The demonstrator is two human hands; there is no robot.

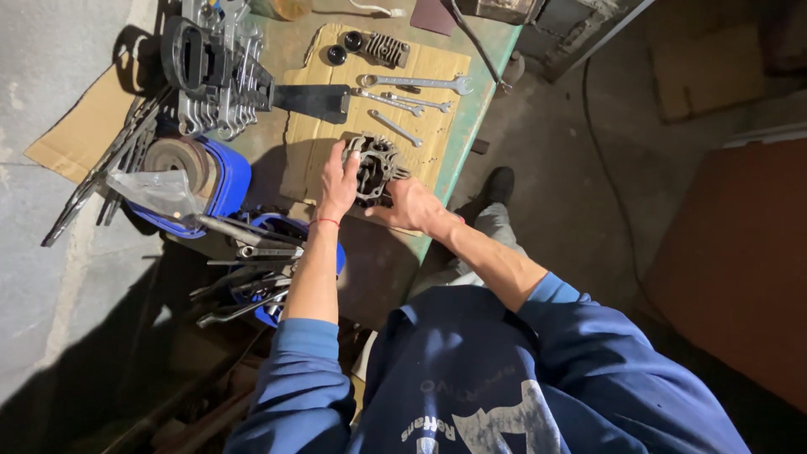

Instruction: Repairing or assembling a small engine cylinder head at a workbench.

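Head view: a finned metal engine part (375,167) is gripped from both sides over a sheet of cardboard (437,67) on the green table (471,101). It is clasped by the left hand (338,182) and the right hand (412,204), fingers curled around it. Several wrenches (414,82) are laid just beyond it.
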